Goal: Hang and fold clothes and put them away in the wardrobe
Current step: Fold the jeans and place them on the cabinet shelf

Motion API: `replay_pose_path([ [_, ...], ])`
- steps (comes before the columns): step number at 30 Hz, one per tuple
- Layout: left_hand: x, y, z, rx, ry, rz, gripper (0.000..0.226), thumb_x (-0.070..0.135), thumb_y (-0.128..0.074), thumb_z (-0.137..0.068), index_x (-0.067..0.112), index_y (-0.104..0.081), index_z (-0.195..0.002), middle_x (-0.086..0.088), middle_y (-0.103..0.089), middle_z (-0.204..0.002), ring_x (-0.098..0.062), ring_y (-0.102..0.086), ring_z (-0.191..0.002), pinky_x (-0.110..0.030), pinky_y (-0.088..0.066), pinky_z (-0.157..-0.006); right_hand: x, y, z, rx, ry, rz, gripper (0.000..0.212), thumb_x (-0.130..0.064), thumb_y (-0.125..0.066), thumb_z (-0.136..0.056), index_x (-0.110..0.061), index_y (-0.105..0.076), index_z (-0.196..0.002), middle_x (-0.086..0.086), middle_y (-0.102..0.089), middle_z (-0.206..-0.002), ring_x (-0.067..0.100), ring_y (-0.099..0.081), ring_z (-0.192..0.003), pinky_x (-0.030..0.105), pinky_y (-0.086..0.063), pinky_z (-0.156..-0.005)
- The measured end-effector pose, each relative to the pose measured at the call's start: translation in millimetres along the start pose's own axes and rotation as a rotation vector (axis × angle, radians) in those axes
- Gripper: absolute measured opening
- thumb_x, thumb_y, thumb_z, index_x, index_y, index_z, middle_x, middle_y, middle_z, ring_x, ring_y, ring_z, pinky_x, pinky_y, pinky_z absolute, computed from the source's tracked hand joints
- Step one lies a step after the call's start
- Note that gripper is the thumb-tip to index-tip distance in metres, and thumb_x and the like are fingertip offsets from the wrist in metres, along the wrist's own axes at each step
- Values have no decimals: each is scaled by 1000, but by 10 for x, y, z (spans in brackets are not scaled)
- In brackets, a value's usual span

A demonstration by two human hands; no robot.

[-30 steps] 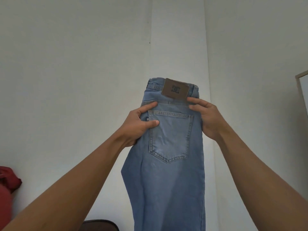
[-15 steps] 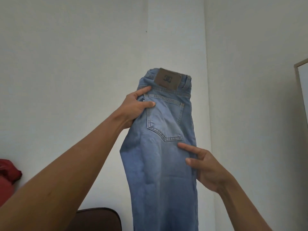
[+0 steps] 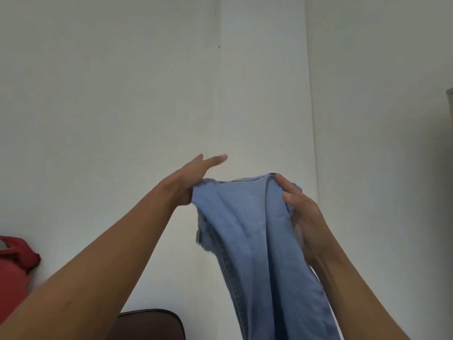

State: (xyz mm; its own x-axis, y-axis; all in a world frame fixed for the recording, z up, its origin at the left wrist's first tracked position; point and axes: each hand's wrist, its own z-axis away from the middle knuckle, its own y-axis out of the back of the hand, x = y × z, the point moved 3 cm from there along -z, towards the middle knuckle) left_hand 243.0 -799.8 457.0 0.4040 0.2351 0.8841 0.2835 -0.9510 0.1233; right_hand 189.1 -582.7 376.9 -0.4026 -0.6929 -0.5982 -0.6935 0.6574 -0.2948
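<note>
**Desk:** Where are the jeans?

**Operator:** I have the jeans point(image 3: 247, 229) up in the air between the two hands, draped over in a fold. The long part hangs down below the right hand and runs out of the bottom of my view. I see no wardrobe from here.

**Desk:** And the hands?

**Operator:** The left hand point(image 3: 188, 177) is flat, with its fingers straight and pointing away from me. The left end of the fold lies bunched against the heel of that palm. The thumb is hidden, so I cannot say whether it pinches. The right hand point(image 3: 304, 219) has fingers and thumb curled round the other edge of the fold, and it looks a firm hold.

**Desk:** So which step is this?

**Operator:** Folding, I judge: doubling the legs over. To do it well I would first bring the left fingers round the cloth, since heavy denim can slide off a flat hand. Then I would level the two hands so the fold line runs straight, and match the side seams edge on edge before setting it down.

**Desk:** Anything near?

**Operator:** A red cloth point(image 3: 14, 266) sits low, well out beyond the left forearm. A dark rounded chair back point(image 3: 152, 325), I think, is beneath that arm. Both are apart from the denim.
</note>
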Motion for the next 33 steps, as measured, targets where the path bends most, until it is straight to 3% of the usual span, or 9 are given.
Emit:
replay_pose_path([
  [2,-81,-60,83,-103,-9,178,77,60,-56,-90,28,-27,-154,7,-66,-125,-7,-66,-104,-29,-49,-71,14,12,-66,16,-24,-66,40,-14,-53,-95,-10,-59,-135,-9,-74,-109,16,-64,-118,36,-48,-104],
  [6,-312,-170,144,-149,-237,202,75,70,-61,-80,44,-37,-147,12,-42,-151,-6,-55,-126,-36,-46,-102,67,30,-224,64,-88,-153,44,-22,-60,-93,-7,-59,-134,13,-59,-135,30,-53,-130,47,-38,-114],
  [11,-583,-239,155,19,-600,-296,114,67,-78,-65,63,0,-148,23,3,-164,-11,-11,-153,-51,-30,-118,140,-47,-289,45,-140,-133,44,-30,-45,-103,-12,-78,-79,13,-74,-87,25,-72,-83,35,-60,-72],
  [14,-794,-315,197,21,-600,-225,112,70,-76,-68,66,5,-145,16,-1,-166,-33,-28,-148,-60,-41,-108,234,-31,-344,122,-123,-149,31,-32,-66,-90,-11,-67,-112,17,-65,-112,32,-65,-104,41,-53,-94],
  [20,-1064,-464,265,128,-619,-241,110,25,-75,-86,60,9,-147,28,3,-162,-11,-15,-152,-52,-32,-118,402,9,-436,142,-144,-51,77,-11,-68,-85,-14,-32,-153,16,-54,-138,27,-66,-113,44,-56,-94],
  [24,-990,-362,193,265,-699,-210,98,11,-65,-90,57,0,-149,32,-6,-160,-7,-18,-150,-49,-30,-120,356,174,-508,240,-118,212,67,11,-55,-92,-19,-39,-150,11,-57,-134,22,-67,-107,38,-58,-88],
  [28,-838,-269,90,353,-671,-115,92,11,-65,-93,57,-8,-150,27,-15,-161,-18,-29,-148,-47,-32,-119,242,222,-494,153,-128,173,50,0,-62,-93,-24,-57,-137,17,-60,-134,25,-67,-109,38,-60,-85],
  [31,-796,-212,-10,429,-612,-107,86,15,-66,-93,55,-15,-150,11,-26,-162,-24,-30,-148,-42,-29,-121,319,155,-336,-151,-293,389,87,-8,-74,-86,-45,-30,-151,4,-50,-138,25,-64,-117,43,-58,-91],
  [33,-822,-159,-95,438,-515,-85,83,14,-66,-92,62,-23,-145,-1,-35,-159,-37,-37,-142,-39,-32,-119,348,215,-335,-113,-309,424,90,-7,-79,-81,-46,-35,-149,9,-51,-138,26,-67,-113,43,-58,-90],
])
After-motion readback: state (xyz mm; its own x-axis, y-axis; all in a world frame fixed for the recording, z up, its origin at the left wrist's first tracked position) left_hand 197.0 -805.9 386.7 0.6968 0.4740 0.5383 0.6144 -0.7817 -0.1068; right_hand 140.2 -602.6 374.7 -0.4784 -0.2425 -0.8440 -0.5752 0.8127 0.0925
